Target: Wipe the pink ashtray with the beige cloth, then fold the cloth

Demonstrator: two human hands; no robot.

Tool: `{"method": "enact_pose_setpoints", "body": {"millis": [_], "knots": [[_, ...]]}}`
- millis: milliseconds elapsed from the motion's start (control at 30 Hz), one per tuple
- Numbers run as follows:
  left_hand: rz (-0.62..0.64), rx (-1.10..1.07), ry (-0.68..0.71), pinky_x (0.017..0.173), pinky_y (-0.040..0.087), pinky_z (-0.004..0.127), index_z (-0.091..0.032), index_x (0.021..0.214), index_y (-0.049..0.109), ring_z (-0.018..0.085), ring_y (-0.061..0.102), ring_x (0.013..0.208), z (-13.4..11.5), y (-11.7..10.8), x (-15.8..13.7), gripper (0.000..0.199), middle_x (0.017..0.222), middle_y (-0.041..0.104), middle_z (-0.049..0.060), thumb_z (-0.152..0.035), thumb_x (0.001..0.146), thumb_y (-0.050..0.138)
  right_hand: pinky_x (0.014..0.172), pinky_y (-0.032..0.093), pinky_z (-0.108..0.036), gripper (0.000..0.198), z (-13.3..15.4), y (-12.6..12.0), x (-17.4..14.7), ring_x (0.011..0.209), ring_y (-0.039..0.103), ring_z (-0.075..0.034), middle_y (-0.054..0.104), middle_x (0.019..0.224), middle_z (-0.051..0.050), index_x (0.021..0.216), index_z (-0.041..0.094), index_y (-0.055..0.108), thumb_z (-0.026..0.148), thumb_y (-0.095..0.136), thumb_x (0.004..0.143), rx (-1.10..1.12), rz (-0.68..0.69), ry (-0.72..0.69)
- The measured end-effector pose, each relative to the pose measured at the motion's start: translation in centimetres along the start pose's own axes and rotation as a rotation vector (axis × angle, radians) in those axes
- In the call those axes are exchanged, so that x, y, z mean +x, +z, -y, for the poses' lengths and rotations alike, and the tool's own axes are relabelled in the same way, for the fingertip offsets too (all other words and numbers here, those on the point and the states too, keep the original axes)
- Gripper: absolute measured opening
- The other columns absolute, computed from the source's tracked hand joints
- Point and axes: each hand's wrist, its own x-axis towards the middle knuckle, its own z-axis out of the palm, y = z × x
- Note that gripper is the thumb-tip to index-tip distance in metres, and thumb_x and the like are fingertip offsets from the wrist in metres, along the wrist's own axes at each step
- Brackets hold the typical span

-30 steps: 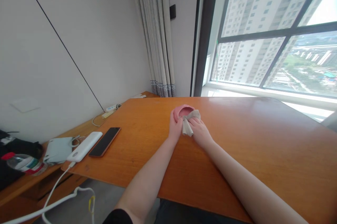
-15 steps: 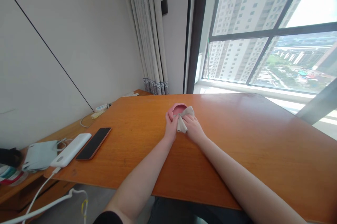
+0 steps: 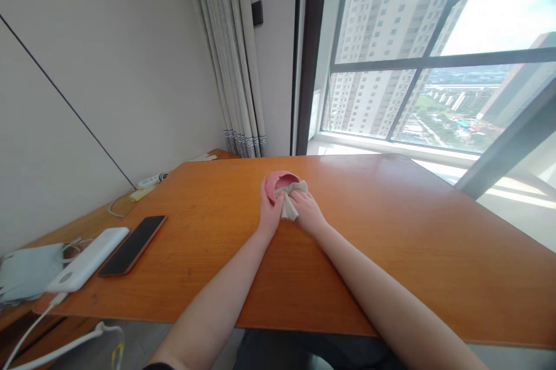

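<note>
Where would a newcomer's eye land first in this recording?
Probably on the pink bowl beyond the middle of the wooden table, with the left hand around its left side and the right hand holding a pale cloth at its near right edge. Next comes the bright window at upper right, then the dark phone beside a white power bank at the table's left.

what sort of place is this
Probably a room in a high-rise home: a table, a curtain and a big window with a tower block outside and ground far below.
</note>
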Motion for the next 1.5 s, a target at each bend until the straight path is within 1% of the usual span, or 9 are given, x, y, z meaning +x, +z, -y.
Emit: {"method": "enact_pose_setpoints", "body": {"millis": [233, 433, 533, 633, 733, 833, 1133, 1300, 1500], "knots": [[0.042, 0.238, 0.106, 0.107, 0.031, 0.039, -0.022, 0.132, 0.039, 0.023, 0.041, 0.127, -0.4, -2.5, 1.8, 0.055, 0.136, 0.046, 0.009, -0.031, 0.080, 0.056, 0.084, 0.036, -0.033, 0.017, -0.2, 0.0, 0.5, 0.084, 0.050, -0.018, 0.058, 0.084, -0.005, 0.086, 0.018, 0.060, 0.017, 0.044, 0.088, 0.006, 0.008, -0.064], [0.056, 0.039, 0.007, 0.102, 0.038, 0.037, -0.022, 0.142, 0.016, 0.023, 0.043, 0.125, -0.8, -0.8, 0.4, 0.085, 0.138, 0.042, 0.013, -0.039, 0.074, 0.064, 0.071, 0.036, -0.031, 0.015, 0.0, -0.1, 0.0, 0.076, 0.048, -0.017, 0.054, 0.076, -0.004, 0.075, 0.018, 0.060, 0.020, 0.050, 0.086, -0.008, -0.024, 0.053], [0.036, 0.035, 0.041, 0.106, 0.033, 0.034, -0.022, 0.141, 0.019, 0.022, 0.036, 0.131, -0.9, -0.4, 0.1, 0.080, 0.144, 0.034, 0.012, -0.040, 0.076, 0.062, 0.072, 0.038, -0.031, 0.015, 0.4, 0.0, 0.1, 0.079, 0.049, -0.018, 0.056, 0.078, -0.005, 0.080, 0.018, 0.062, 0.022, 0.050, 0.087, 0.024, -0.020, 0.065], [0.031, 0.134, 0.113, 0.107, 0.031, 0.036, -0.021, 0.139, 0.027, 0.024, 0.038, 0.129, -1.3, -1.3, 0.7, 0.074, 0.141, 0.038, 0.012, -0.038, 0.076, 0.062, 0.087, 0.038, -0.035, 0.016, 0.5, -0.3, 0.5, 0.085, 0.052, -0.018, 0.058, 0.081, -0.004, 0.087, 0.019, 0.063, 0.021, 0.048, 0.088, 0.056, -0.018, 0.027], [0.028, 0.250, 0.149, 0.105, 0.033, 0.039, -0.021, 0.136, 0.034, 0.025, 0.044, 0.125, -1.8, -2.6, 1.7, 0.071, 0.136, 0.046, 0.011, -0.036, 0.074, 0.064, 0.108, 0.020, -0.046, 0.020, 0.2, -0.8, 0.8, 0.094, 0.054, -0.017, 0.061, 0.089, -0.003, 0.098, 0.022, 0.062, 0.018, 0.044, 0.090, 0.049, -0.028, -0.045], [0.067, 0.329, 0.146, 0.103, 0.035, 0.040, -0.021, 0.132, 0.041, 0.026, 0.049, 0.120, -2.0, -3.4, 2.2, 0.064, 0.129, 0.053, 0.010, -0.035, 0.073, 0.064, 0.112, 0.008, -0.051, 0.021, -0.2, -1.2, 0.8, 0.097, 0.054, -0.017, 0.062, 0.092, -0.002, 0.100, 0.022, 0.062, 0.021, 0.043, 0.091, 0.013, -0.025, -0.078], [-0.017, 0.107, 0.135, 0.103, 0.037, 0.035, -0.020, 0.140, 0.022, 0.023, 0.044, 0.125, -2.4, -0.9, 0.1, 0.078, 0.137, 0.042, 0.012, -0.034, 0.074, 0.063, 0.099, 0.035, -0.041, 0.020, 0.7, -0.6, 0.6, 0.093, 0.053, -0.019, 0.060, 0.085, -0.005, 0.091, 0.020, 0.064, 0.021, 0.045, 0.089, 0.037, -0.029, -0.034], [-0.016, 0.214, 0.163, 0.107, 0.032, 0.034, -0.021, 0.137, 0.034, 0.023, 0.041, 0.127, -2.6, -2.5, 1.4, 0.067, 0.138, 0.043, 0.009, -0.027, 0.075, 0.060, 0.106, 0.027, -0.042, 0.022, 0.8, -0.9, 0.9, 0.095, 0.055, -0.017, 0.062, 0.090, -0.004, 0.098, 0.022, 0.063, 0.021, 0.042, 0.092, 0.050, -0.013, -0.080], [0.027, 0.114, 0.097, 0.104, 0.036, 0.034, -0.022, 0.142, 0.024, 0.023, 0.045, 0.124, -1.9, -2.3, 1.5, 0.080, 0.138, 0.044, 0.010, -0.031, 0.073, 0.064, 0.104, 0.032, -0.039, 0.021, 0.1, -0.8, 0.6, 0.094, 0.057, -0.016, 0.063, 0.089, -0.004, 0.094, 0.021, 0.063, 0.023, 0.042, 0.092, 0.002, -0.022, -0.075]]}}
